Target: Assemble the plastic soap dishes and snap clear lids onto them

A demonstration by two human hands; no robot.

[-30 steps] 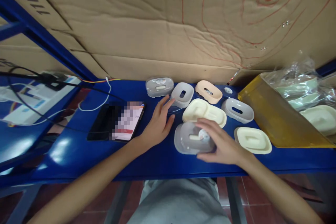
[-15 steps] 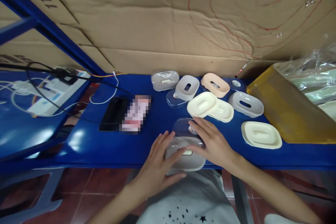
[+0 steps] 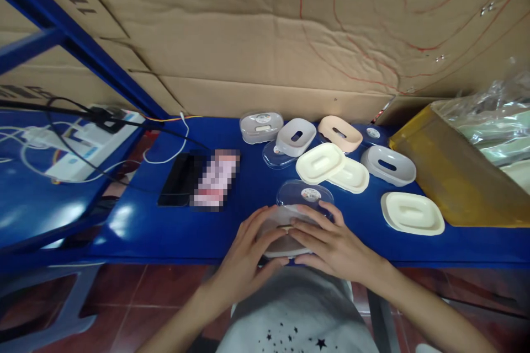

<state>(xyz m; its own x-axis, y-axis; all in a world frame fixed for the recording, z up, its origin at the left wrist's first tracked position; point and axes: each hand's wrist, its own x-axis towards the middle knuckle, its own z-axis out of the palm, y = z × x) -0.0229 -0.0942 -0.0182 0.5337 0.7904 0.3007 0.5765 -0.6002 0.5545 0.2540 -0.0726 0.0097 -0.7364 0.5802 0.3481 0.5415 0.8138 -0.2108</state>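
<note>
A grey soap dish (image 3: 273, 234) with an oval slot sits at the table's front edge, between my hands. My left hand (image 3: 252, 242) grips its left side, thumb at the near edge and fingers over the top. From the right, my right hand (image 3: 323, 237) closes round the same dish, its fingers lying across the top and hiding much of it. Just behind the dish lies a clear plastic lid (image 3: 290, 193) with a round sticker; the right fingertips overlap its near edge in the view.
Cream trays (image 3: 321, 162) lie behind the lid, another cream tray (image 3: 413, 213) to the right. Farther back are a peach dish (image 3: 340, 133), a grey dish (image 3: 389, 165) and a lidded dish (image 3: 261, 128). Phones (image 3: 180, 179) and a power strip (image 3: 77, 151) are left, a box (image 3: 459, 176) right.
My right hand has come down from the clear lid onto the grey dish, leaving the lid's sticker uncovered. The dish now looks tilted, and both hands are closer together around it.
</note>
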